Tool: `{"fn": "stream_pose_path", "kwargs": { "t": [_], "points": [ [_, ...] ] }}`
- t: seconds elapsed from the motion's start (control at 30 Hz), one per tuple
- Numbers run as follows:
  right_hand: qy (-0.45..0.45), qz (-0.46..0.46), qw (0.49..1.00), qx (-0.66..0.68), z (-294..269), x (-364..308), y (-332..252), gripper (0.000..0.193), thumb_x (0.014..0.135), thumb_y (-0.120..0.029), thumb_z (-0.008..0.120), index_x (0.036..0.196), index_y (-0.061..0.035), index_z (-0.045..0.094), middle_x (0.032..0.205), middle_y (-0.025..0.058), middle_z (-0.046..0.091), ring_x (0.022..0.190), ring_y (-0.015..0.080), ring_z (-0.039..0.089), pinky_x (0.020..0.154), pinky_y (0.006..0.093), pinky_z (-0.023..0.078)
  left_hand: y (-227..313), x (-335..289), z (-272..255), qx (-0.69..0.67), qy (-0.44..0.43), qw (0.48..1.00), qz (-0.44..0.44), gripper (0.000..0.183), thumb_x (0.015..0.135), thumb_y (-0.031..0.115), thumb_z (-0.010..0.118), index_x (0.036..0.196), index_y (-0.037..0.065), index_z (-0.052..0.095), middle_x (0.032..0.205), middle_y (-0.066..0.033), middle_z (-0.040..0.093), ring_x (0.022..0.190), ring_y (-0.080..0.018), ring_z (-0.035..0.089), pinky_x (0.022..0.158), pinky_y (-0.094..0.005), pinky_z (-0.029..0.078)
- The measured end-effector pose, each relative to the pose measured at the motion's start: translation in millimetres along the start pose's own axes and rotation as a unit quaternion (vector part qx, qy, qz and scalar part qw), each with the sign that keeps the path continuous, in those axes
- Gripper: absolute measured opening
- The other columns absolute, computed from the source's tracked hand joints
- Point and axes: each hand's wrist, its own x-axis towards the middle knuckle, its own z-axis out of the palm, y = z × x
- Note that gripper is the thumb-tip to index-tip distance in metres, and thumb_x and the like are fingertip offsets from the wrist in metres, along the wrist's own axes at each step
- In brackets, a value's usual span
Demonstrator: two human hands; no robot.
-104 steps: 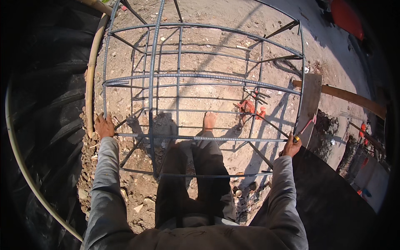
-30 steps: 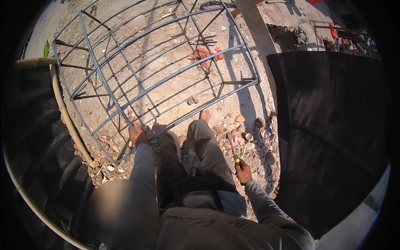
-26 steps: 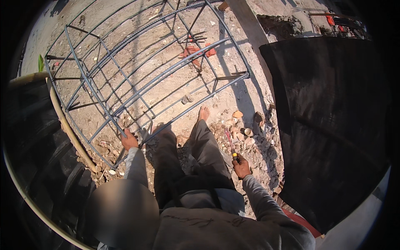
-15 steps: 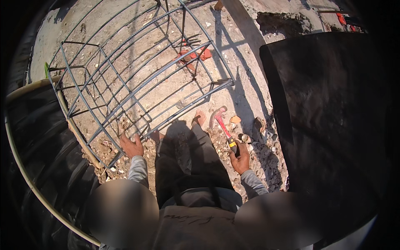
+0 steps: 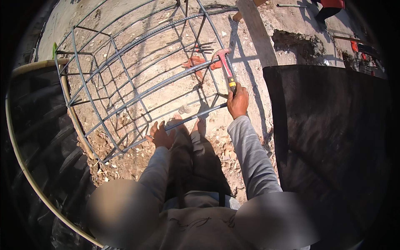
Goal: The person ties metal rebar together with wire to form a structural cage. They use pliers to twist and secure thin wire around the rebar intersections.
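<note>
A claw hammer (image 5: 226,68) with a red head and a black-and-yellow grip is in my right hand (image 5: 238,102), which is closed round the grip. Its head points away from me, over the right end of a rebar cage (image 5: 139,96) made of long ribbed bars and square stirrups. My left hand (image 5: 161,136) is at the cage's nearest long bar, with its fingers spread; whether it bears on the bar is hard to see. An orange-red bag or cloth (image 5: 196,63) lies on the ground, seen through the bars.
Black sheeting (image 5: 329,137) covers the right side. At left, more dark sheeting (image 5: 41,137) is edged by a pale curved pole (image 5: 25,173). A plank (image 5: 256,33) runs beside a hole (image 5: 293,41) in the ground. Part of another person (image 5: 327,11) shows at the top right.
My right hand has moved forward with the hammer, from above the rubble to the cage's right end. My left hand has shifted right along the near bar. Another person has come into view.
</note>
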Motion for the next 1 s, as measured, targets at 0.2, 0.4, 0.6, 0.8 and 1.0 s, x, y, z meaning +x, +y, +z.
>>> {"fn": "stream_pose_path", "kwargs": {
  "t": [0.2, 0.4, 0.6, 0.8, 1.0],
  "points": [
    [-0.032, 0.009, 0.997, -0.063, 6, 8, 4, 0.051, 0.081, -0.012, 0.068, 0.126, 0.0012, 0.049, 0.111, 0.0221, 0.052, 0.105, 0.0407, 0.052, 0.091, 0.0485, 0.042, 7, -7, -9, -0.011, -0.018, 1.0, 0.003, 0.073, 0.075, 0.049, 0.072, 0.137, 0.023, 0.045, 0.149, -0.01, 0.03, 0.141, -0.0348, 0.019, 0.108, -0.0711, 0.0],
    [-0.061, -0.01, 0.997, -0.048, -10, 14, -5, 0.056, 0.078, -0.017, 0.072, 0.125, 0.0023, 0.049, 0.112, 0.0224, 0.051, 0.108, 0.0405, 0.05, 0.094, 0.0478, 0.041, 25, -9, -35, -0.029, -0.07, 0.997, -0.032, 0.076, 0.073, 0.045, 0.069, 0.14, 0.023, 0.041, 0.152, -0.0084, 0.027, 0.144, -0.0347, 0.016, 0.11, -0.068, -0.004],
    [-0.121, -0.014, 0.992, 0.025, -36, 22, 15, 0.067, 0.079, -0.031, 0.076, 0.128, 0.0053, 0.049, 0.115, 0.0264, 0.054, 0.109, 0.0406, 0.053, 0.095, 0.0449, 0.043, 25, -7, -26, -0.027, -0.053, 0.998, -0.035, 0.085, 0.071, 0.06, 0.069, 0.141, 0.022, 0.041, 0.152, -0.0067, 0.028, 0.144, -0.033, 0.019, 0.111, -0.0688, 0.0],
    [-0.192, -0.054, 0.96, 0.198, -59, 28, 48, 0.058, 0.092, -0.024, 0.062, 0.138, 0.005, 0.041, 0.124, 0.0246, 0.051, 0.119, 0.0361, 0.051, 0.101, 0.0412, 0.041, 21, -5, -29, 0.001, -0.048, 0.995, -0.083, 0.089, 0.071, 0.058, 0.072, 0.143, 0.017, 0.039, 0.149, -0.0116, 0.031, 0.142, -0.0355, 0.022, 0.115, -0.0616, 0.007],
    [-0.281, -0.033, 0.946, 0.156, -135, 66, 119, 0.051, 0.097, -0.034, 0.053, 0.132, 0.0036, 0.046, 0.123, 0.0234, 0.052, 0.101, 0.0306, 0.06, 0.082, 0.0381, 0.05, 80, -24, -34, -0.147, 0.174, 0.957, -0.182, 0.079, 0.078, 0.03, 0.073, 0.143, 0.006, 0.035, 0.143, -0.0233, 0.036, 0.133, -0.0407, 0.033, 0.11, -0.0486, 0.027]
  ]
}}
